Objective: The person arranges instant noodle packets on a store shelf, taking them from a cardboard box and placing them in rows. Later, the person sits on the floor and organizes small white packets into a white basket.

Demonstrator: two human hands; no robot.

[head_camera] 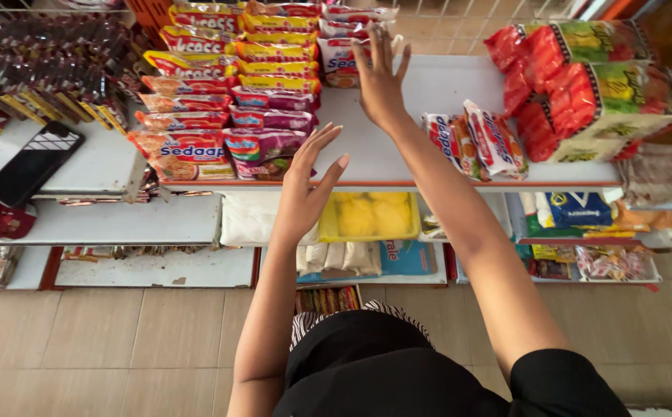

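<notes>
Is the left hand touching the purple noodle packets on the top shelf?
Apart. The head view shows the open left hand hovering with white shelf visible between its fingertips and the purple noodle packets.

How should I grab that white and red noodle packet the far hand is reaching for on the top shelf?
Probably by its near short edge, coming in from the front of the shelf. The white and red noodle packet lies flat at the back, in a stack, and the right hand already hovers open over it. The left hand is open too, lower down.

Snack packets on white shop shelves

Stacked flat noodle packets (231,93), red, yellow and purple, fill the top shelf's left; red-green bundled packs (598,85) right; dark-screened phone (33,164) far left.
</notes>
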